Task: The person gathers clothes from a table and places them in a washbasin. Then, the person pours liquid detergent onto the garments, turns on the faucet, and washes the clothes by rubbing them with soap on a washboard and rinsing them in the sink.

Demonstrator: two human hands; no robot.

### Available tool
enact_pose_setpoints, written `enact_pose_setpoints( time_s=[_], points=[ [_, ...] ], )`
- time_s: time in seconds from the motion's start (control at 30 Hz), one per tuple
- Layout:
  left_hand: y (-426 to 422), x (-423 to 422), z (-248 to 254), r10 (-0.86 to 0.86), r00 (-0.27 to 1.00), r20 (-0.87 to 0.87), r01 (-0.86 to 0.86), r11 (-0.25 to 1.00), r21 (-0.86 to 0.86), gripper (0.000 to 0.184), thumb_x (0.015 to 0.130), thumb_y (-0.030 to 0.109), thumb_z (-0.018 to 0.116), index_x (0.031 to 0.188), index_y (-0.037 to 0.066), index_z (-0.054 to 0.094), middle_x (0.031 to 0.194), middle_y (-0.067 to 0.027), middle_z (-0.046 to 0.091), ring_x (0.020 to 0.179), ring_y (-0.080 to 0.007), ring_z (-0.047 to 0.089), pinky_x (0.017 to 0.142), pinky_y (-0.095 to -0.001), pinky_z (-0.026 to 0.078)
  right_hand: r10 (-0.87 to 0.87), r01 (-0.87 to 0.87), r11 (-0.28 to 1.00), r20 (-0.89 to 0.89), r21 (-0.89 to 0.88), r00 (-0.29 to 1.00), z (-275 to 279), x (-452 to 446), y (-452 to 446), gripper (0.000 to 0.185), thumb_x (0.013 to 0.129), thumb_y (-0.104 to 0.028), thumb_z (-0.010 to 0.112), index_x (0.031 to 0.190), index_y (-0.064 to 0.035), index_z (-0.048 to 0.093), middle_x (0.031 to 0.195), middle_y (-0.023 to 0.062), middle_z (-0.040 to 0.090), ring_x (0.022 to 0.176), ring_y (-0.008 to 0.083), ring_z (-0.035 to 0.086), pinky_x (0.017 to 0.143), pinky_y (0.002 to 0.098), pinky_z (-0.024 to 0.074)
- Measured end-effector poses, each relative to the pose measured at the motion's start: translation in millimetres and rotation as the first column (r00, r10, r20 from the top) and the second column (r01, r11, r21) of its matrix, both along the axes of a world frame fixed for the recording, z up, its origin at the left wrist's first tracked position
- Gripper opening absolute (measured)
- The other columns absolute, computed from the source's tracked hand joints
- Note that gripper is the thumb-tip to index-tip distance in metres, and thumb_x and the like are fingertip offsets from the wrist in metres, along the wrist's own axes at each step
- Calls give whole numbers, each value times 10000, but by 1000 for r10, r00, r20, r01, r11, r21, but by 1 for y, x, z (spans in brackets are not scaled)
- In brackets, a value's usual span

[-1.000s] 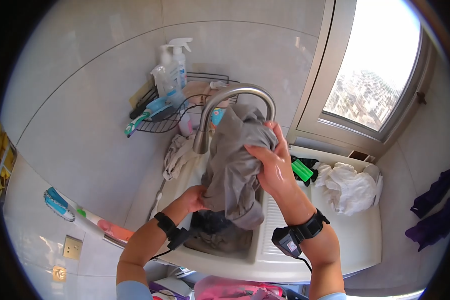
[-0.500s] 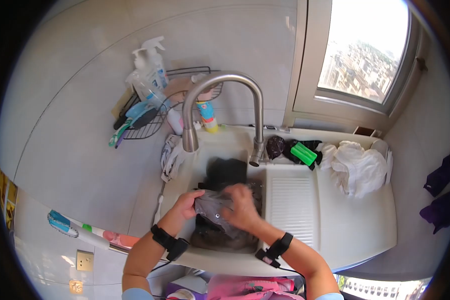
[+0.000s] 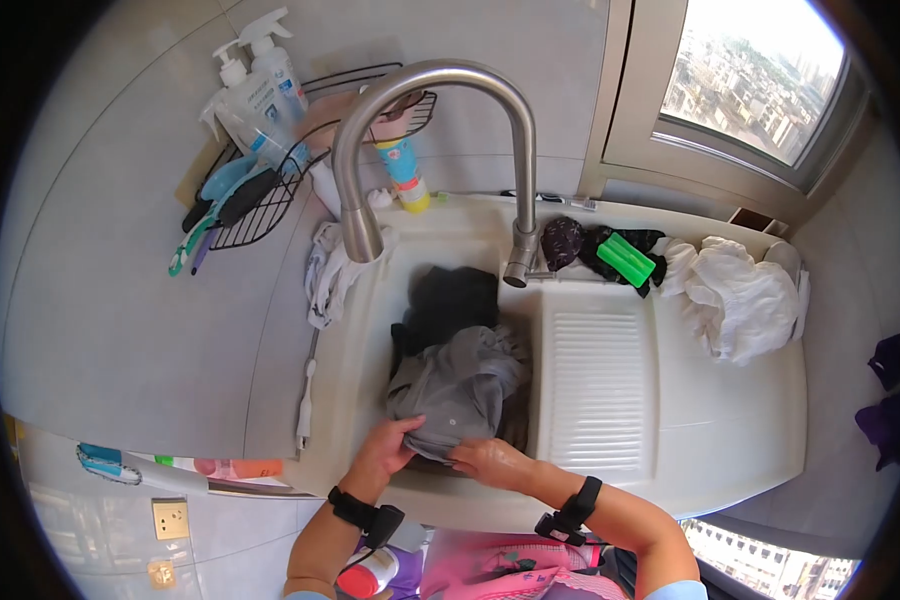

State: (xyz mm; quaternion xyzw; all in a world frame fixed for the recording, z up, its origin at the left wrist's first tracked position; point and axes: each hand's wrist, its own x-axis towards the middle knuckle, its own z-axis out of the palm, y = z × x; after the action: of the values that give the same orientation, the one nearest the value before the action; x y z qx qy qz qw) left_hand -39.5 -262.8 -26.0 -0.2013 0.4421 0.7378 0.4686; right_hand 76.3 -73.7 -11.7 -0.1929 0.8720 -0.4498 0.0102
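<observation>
A wet grey garment (image 3: 455,385) with a small round pale spot on it lies bunched in the sink basin (image 3: 370,330). At its near left edge, my left hand (image 3: 388,445) pinches the fabric between thumb and fingers. My right hand (image 3: 492,463) grips the near right edge with closed fingers. Behind the garment, a black cloth (image 3: 455,300) rests in the basin. Above the basin arches the metal faucet (image 3: 361,235); no water is seen coming from it.
Right of the basin is a ribbed washboard (image 3: 598,395). A green soap bar (image 3: 626,260) sits on dark cloth along the back ledge, beside white cloths (image 3: 740,300). A wire rack (image 3: 260,220) with spray bottles and brushes hangs at left.
The grey garment has spread out over the basin. My right hand has come down to its near edge and closed on it. The camera view has shifted.
</observation>
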Motion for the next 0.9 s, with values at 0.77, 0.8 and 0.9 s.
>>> enact_pose_setpoints(
  time_s=[0.77, 0.8, 0.9],
  points=[
    [18, 21, 23, 106, 915, -389, -143, 988, -66, 398, 695, -59, 552, 1088, -41, 494, 990, -103, 570, 876, -196, 575, 771, -296, 464, -88, 95, 984, 48, -150, 995, 23, -23, 14, 190, 755, -167, 636, 869, -22, 591, 789, 140, 572, 715, 327, 563, 616, 383, 447],
    [13, 20, 20, 82, 925, -371, -125, 987, -96, 418, 692, -64, 548, 1104, -39, 483, 1006, -102, 563, 890, -197, 570, 784, -296, 460, -125, 127, 973, 22, -194, 992, 22, -24, 11, 188, 757, -161, 638, 878, -23, 597, 774, 137, 582, 699, 318, 572, 609, 369, 453],
    [13, 21, 22, 71, 927, -369, -111, 990, -89, 450, 684, -76, 537, 1125, -32, 467, 1035, -98, 551, 920, -191, 558, 798, -294, 451, -108, 152, 958, 186, -241, 977, 23, -24, 6, 183, 749, -149, 647, 876, -27, 599, 738, 146, 600, 665, 303, 589, 591, 348, 459]
  ],
)
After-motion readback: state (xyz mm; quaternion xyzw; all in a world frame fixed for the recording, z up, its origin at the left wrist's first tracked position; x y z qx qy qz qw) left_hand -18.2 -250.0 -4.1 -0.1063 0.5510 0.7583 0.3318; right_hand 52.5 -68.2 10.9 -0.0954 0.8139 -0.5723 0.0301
